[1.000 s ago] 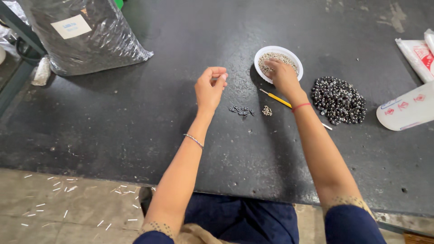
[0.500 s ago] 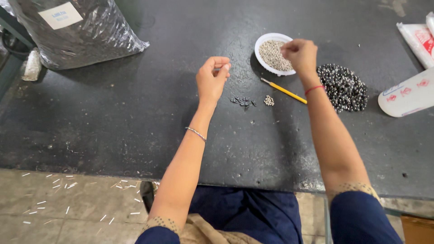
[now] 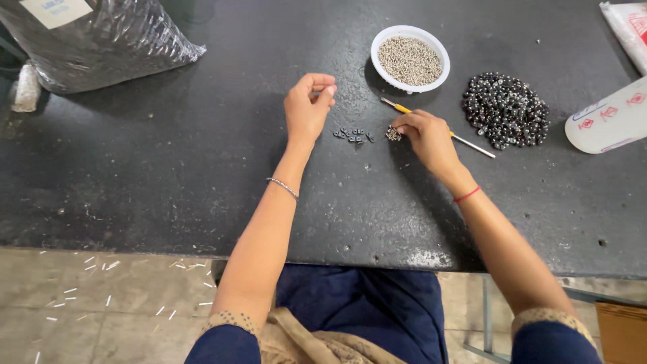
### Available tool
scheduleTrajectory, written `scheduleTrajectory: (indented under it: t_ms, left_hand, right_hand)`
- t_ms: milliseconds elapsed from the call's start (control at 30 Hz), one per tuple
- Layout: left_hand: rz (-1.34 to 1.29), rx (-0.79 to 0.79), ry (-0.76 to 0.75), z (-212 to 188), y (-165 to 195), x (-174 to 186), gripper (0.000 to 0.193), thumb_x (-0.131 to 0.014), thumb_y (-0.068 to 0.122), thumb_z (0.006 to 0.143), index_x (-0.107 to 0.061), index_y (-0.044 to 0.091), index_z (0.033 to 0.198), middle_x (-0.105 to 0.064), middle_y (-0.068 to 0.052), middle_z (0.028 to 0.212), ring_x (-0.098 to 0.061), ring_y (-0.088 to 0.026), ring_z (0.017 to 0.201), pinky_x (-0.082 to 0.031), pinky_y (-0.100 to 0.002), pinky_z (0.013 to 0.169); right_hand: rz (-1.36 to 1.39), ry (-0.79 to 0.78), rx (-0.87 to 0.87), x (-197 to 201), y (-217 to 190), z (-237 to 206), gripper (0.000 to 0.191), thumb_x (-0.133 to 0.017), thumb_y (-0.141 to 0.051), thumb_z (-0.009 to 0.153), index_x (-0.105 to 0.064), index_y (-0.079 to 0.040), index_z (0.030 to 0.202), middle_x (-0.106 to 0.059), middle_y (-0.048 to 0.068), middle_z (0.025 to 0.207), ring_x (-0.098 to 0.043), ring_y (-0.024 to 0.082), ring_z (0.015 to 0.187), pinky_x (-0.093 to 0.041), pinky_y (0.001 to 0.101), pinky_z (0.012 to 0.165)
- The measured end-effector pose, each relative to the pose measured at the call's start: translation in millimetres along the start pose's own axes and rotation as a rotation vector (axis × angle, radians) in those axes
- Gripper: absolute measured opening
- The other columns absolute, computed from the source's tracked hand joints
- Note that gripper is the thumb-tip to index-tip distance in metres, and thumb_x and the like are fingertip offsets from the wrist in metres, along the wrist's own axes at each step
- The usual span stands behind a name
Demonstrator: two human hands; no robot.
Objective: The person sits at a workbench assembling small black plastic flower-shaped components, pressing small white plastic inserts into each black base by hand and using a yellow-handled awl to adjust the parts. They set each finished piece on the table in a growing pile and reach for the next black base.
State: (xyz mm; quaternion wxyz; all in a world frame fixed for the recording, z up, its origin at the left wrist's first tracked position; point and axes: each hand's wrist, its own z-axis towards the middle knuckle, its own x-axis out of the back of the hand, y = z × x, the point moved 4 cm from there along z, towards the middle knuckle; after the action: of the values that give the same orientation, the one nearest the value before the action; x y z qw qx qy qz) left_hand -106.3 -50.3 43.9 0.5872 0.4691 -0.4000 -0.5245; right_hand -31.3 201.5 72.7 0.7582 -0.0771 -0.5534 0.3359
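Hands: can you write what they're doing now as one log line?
left hand: raised, fingertips pinched | right hand: on small metal pile | white bowl: tiny pieces

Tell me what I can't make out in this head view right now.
- Left hand: what its pinched fingertips hold is too small to tell.
- Right hand: covers part of the small metal pile.
- Plastic bag: cut off by the top edge.

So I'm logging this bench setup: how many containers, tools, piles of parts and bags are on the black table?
White bowl of small silvery bits: 1
Yellow-handled tool: 1
Heaps of parts: 2, the dark beads and the small cluster at the right hand
Bags: 3, clear, two white
Total: 7
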Motion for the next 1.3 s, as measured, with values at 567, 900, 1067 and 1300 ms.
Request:
scheduleTrajectory:
  t_ms: [567, 900, 1067, 1300]
  left_hand:
    - [0.186, -0.197, -0.163, -10.9, -6.1, -33.6, 0.020, -0.080, 0.021, 0.089, -0.076, 0.007, 0.104, -0.079, -0.004, 0.095, -0.075, -0.013, 0.088, -0.059, -0.028, 0.083]
    - [0.297, -0.568, -0.656, -46.1, 7.4, -78.6, 0.023, -0.087, 0.022, 0.074, -0.075, 0.010, 0.088, -0.072, -0.006, 0.101, -0.067, -0.027, 0.101, -0.052, -0.040, 0.093]
    - [0.358, -0.388, -0.675, -46.9, 7.9, -75.2, 0.015, -0.081, 0.019, 0.081, -0.071, 0.009, 0.085, -0.067, -0.005, 0.094, -0.068, -0.023, 0.093, -0.056, -0.037, 0.085]
    - [0.346, -0.608, -0.579, -35.5, 79.9, -22.8, 0.019, -0.079, 0.020, 0.085, -0.069, 0.009, 0.097, -0.068, -0.005, 0.104, -0.065, -0.024, 0.105, -0.052, -0.039, 0.096]
  right_hand:
    - [0.124, -0.020, 0.196, 0.8, -4.6, -12.6, 0.023, -0.075, -0.014, 0.092, -0.072, -0.005, 0.113, -0.070, 0.012, 0.125, -0.066, 0.032, 0.115, -0.053, 0.0396, 0.095]
    - [0.142, 0.034, 0.148, 8.7, 12.8, -18.7, 0.011, -0.071, -0.002, 0.090, -0.070, -0.005, 0.100, -0.070, 0.010, 0.106, -0.067, 0.031, 0.095, -0.054, 0.0386, 0.080]
    - [0.093, 0.055, 0.219, 12.3, 7.5, -23.0, 0.009, -0.070, -0.003, 0.092, -0.068, -0.004, 0.101, -0.069, 0.011, 0.108, -0.066, 0.032, 0.100, -0.053, 0.0405, 0.085]
    - [0.053, 0.060, 0.204, 12.0, 4.4, -23.1, 0.010, -0.070, -0.005, 0.094, -0.067, -0.004, 0.103, -0.069, 0.011, 0.109, -0.064, 0.032, 0.103, -0.051, 0.0416, 0.090]
